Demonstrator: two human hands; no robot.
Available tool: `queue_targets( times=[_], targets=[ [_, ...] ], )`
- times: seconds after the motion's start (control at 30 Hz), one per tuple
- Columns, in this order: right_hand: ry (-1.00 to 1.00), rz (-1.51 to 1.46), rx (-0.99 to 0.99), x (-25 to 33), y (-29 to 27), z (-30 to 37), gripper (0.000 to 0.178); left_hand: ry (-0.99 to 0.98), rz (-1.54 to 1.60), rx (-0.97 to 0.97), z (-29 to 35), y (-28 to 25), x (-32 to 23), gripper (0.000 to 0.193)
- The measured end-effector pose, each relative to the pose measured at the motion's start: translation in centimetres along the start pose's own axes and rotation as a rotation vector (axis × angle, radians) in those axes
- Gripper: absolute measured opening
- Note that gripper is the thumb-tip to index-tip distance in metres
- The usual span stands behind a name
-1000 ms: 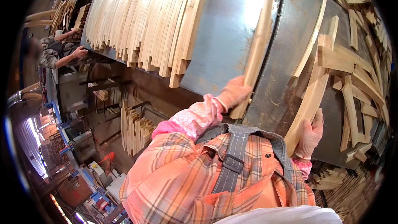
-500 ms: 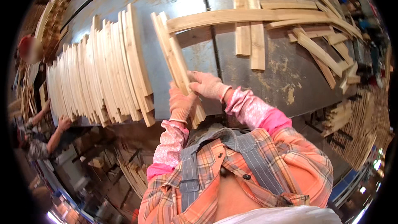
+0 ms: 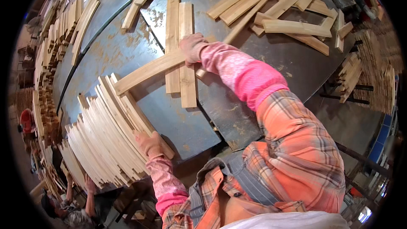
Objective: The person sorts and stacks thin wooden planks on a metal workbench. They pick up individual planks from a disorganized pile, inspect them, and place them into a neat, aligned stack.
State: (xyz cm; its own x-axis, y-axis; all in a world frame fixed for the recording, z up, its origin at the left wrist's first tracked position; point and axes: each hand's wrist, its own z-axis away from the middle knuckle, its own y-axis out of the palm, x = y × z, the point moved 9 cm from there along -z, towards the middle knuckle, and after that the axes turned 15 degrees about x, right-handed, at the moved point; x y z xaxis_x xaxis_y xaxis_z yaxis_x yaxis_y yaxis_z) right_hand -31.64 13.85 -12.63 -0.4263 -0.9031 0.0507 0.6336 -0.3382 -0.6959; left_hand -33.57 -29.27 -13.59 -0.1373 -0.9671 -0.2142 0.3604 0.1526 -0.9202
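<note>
My left hand (image 3: 148, 143) grips the near part of a wooden slat (image 3: 142, 121) at the right end of a long row of slats (image 3: 104, 146) standing packed side by side. Farther away, my right hand (image 3: 193, 47) closes over a wooden board (image 3: 148, 73) that lies crosswise. This board's left end reaches the slats' far ends. Beneath it two boards lie side by side, a left one (image 3: 172, 29) and a right one (image 3: 187, 87). Both hands wear pale knitted gloves, and the right fingertips are partly hidden.
Loose boards (image 3: 284, 10) lie jumbled at the far right of the metal table (image 3: 229, 118). More slats (image 3: 82, 29) line the far left. Another person's hand (image 3: 90, 184) is by the row's left end. Stacked wood (image 3: 373, 72) stands off the right edge.
My left hand has brought the paired slats leftward against the row. My right hand has left them and reached away to the crosswise board. The view has shifted rightward.
</note>
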Motion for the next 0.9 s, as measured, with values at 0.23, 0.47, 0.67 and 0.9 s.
queue_targets(
  times=[0.23, 0.47, 0.67, 0.9],
  targets=[
    [-0.001, -0.818, -0.002, -6.2, 7.3, 6.0, 0.059, 0.184, -0.292, -0.124, -2.1, -3.2, -3.8, 0.057],
    [0.331, -1.264, -0.465, -15.9, 12.3, 17.3, 0.065, 0.449, 0.024, 0.015, -8.8, 1.8, -20.4, 0.094],
    [0.662, -1.071, -0.446, -20.9, 16.2, 20.3, 0.06, 0.137, 0.006, 0.373, -6.6, 6.3, -25.0, 0.094],
    [0.063, -1.566, -0.522, -19.3, 18.0, 23.7, 0.053, 0.264, 0.468, 0.454, -0.5, 9.8, -21.0, 0.074]
  ],
)
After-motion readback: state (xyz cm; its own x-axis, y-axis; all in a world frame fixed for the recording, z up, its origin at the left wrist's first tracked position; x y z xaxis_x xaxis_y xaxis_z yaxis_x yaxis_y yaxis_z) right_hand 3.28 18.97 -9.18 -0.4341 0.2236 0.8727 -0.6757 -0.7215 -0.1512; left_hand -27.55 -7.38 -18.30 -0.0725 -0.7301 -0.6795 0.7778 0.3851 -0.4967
